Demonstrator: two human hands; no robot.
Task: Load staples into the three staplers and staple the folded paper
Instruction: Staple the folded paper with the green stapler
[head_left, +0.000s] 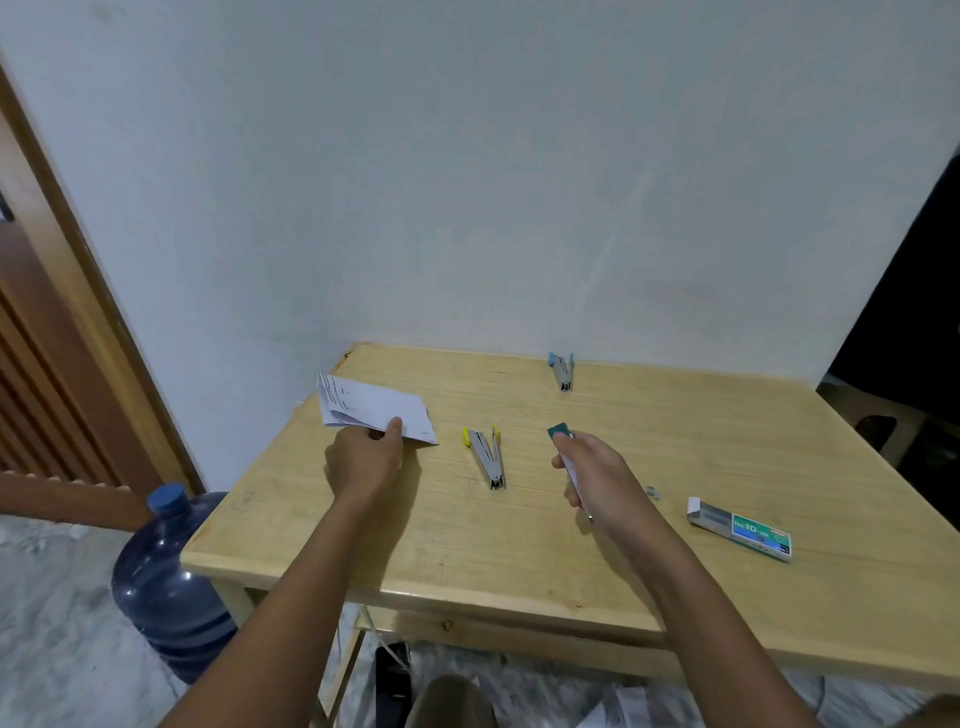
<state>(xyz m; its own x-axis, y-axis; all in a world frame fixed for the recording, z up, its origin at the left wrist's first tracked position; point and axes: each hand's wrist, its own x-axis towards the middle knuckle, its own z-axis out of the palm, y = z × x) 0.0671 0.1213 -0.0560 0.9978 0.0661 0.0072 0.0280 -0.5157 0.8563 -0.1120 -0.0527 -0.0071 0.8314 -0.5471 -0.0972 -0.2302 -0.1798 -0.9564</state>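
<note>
My left hand (366, 457) is just to the left of the yellow stapler (485, 457) and pinches the folded paper (374, 410) at its near edge, thumb on top and the other fingers curled out of sight underneath. The paper is white with lines of print along its far left edge, and it stretches from my thumb away to the left of the yellow stapler, towards the far left corner of the table (363, 545). I cannot tell whether it lies flat on the wood or is lifted a little. The yellow stapler itself lies on the table between my two hands, spread open in a V with its yellow tips pointing away from me and its joined metal end nearest me; neither hand touches it. To its right, my right hand (597, 478) is closed round the green stapler (561, 431), held above the table. The green end sticks out past my fingers on the far side and a bit of metal shows below my palm. The blue stapler (562, 370) lies beyond the yellow stapler and to its right, close against the wall, also open in a V. Farther right of the yellow stapler, past my right hand, a small strip of staples (652, 492) lies loose, and beyond that lies the staple box (740, 527), its white end towards my hand. Left of and below the table stands a blue water jug (166, 582).
</note>
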